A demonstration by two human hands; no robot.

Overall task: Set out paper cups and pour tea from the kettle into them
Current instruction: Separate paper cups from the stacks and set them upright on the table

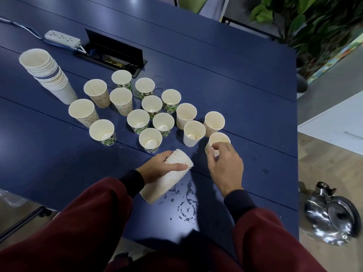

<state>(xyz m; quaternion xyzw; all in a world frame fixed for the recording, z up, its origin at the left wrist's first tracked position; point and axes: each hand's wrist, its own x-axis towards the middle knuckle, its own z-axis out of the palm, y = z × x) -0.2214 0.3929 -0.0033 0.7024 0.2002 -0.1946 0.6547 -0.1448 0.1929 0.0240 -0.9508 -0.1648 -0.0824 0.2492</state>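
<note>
Gripping hand: the left hand (164, 165) has its fingers wrapped round a nested stack of cups (157, 186), held tilted with its mouth end away from the person, over the worktop (235, 75) close to the near edge.
Right hand: the right hand (225, 167) has its fingers curled round a single cup (219, 138), which stands upright at the near right end of the group, toward the worktop's right edge.
Set-out cups: over a dozen set-out cups (138, 120) stand upright, mouths up, close together across the middle of the worktop.
Spare stack: a tall stack (49, 75) leans at the far left side.
Kettle: the steel kettle (332, 214) sits on the floor, off the near right corner.
Spill: drops of liquid (186, 203) lie near the near edge, between the forearms.
</note>
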